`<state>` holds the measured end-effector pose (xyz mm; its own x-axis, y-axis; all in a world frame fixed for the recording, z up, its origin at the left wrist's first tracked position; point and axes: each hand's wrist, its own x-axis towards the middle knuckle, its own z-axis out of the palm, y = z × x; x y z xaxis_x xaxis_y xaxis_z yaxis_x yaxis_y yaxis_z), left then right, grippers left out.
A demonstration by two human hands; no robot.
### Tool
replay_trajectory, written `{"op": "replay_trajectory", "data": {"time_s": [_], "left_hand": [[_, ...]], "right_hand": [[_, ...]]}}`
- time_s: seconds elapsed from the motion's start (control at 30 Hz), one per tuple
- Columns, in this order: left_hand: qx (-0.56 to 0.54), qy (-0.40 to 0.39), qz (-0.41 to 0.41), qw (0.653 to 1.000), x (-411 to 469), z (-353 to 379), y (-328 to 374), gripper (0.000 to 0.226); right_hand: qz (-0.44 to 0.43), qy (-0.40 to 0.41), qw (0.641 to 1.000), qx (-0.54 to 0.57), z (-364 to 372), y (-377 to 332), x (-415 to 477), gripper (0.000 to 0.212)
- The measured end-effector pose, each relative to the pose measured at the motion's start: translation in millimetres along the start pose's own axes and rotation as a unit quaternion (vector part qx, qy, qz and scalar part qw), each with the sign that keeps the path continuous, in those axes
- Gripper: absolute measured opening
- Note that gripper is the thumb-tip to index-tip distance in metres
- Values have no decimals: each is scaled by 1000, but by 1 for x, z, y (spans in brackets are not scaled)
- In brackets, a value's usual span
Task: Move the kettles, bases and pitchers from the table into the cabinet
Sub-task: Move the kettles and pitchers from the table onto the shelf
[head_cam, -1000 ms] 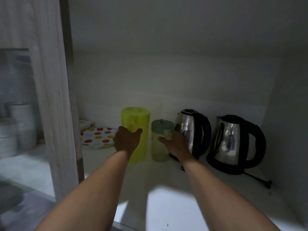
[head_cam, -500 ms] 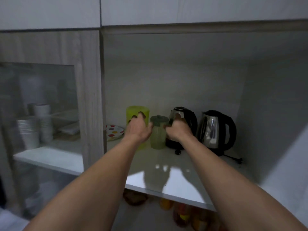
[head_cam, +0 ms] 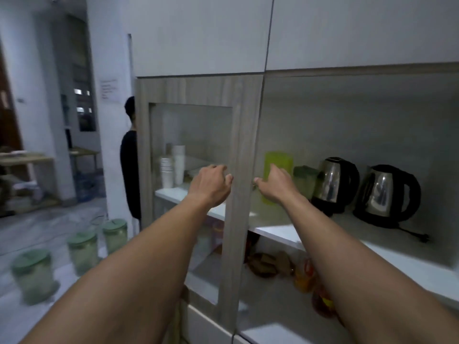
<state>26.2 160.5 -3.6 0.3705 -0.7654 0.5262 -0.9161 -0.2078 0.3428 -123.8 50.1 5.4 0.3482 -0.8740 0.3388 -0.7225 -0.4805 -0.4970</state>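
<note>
Both hands (head_cam: 211, 183) withdrawn; right hand (head_cam: 275, 186) partly hides yellow pitcher (head_cam: 278, 162).

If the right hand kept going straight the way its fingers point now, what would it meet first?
Most likely the yellow-green pitcher on the cabinet shelf: the right hand is empty and points at it, overlapping its front. Depth is unclear, so the gap cannot be judged.

Yellow-green translucent pitcher (head_cam: 277, 170) beside a pale green pitcher with darker green lid (head_cam: 305, 180); two kettles (head_cam: 334, 181) (head_cam: 386, 192), polished steel with black handles and bases. Cabinet door frame (head_cam: 238, 170) in grey wood grain; shelf (head_cam: 397, 252) white. Three green-lidded pitchers (head_cam: 83, 252), lower left, pale green.
</note>
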Motion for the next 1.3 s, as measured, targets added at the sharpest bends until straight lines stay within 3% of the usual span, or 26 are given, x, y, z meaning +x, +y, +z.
{"op": "replay_trajectory", "data": {"time_s": [0.4,0.67,0.97,1.3], "left_hand": [[109,45,-155,981,-104,-124,-175,51],[164,69,-276,945,-164,-171,-271,54],[174,90,-383,903,-209,-172,-362,54],[142,76,-451,878,-240,-132,-451,56]], "right_hand": [[-157,-114,979,64,114,-195,-62,65],[-260,-201,940,92,200,-295,-98,71],[-334,-268,898,97,292,-370,-113,72],[-333,-332,877,100,405,-400,-120,64]]}}
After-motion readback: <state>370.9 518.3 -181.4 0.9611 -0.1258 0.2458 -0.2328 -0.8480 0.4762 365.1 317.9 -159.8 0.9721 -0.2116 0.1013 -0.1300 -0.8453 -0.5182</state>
